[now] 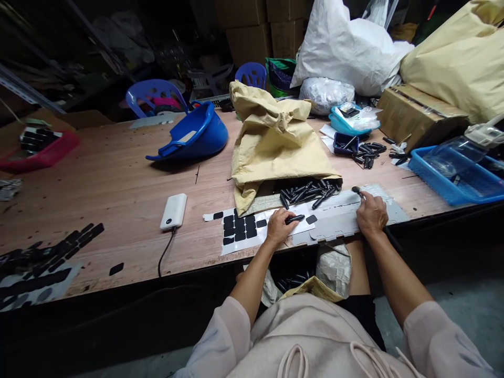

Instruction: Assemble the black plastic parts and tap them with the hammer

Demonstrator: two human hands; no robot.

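My left hand rests at the table edge, its fingers closed on a slim black pen-like piece. Under it lies a white backing sheet with rows of black rounded pads; one loose black pad sits just right of the piece. My right hand grips a dark-handled tool whose small rounded head points away from me; its exact kind is unclear. Beneath that hand is a grey flat board. Several similar black pieces spill from a yellow sack beyond my hands.
A white power bank with a cable, a blue scoop-shaped basin and black strips are to the left. On the right stand a blue basket, a cardboard box and more black pieces. An open bag of pieces hangs at my lap.
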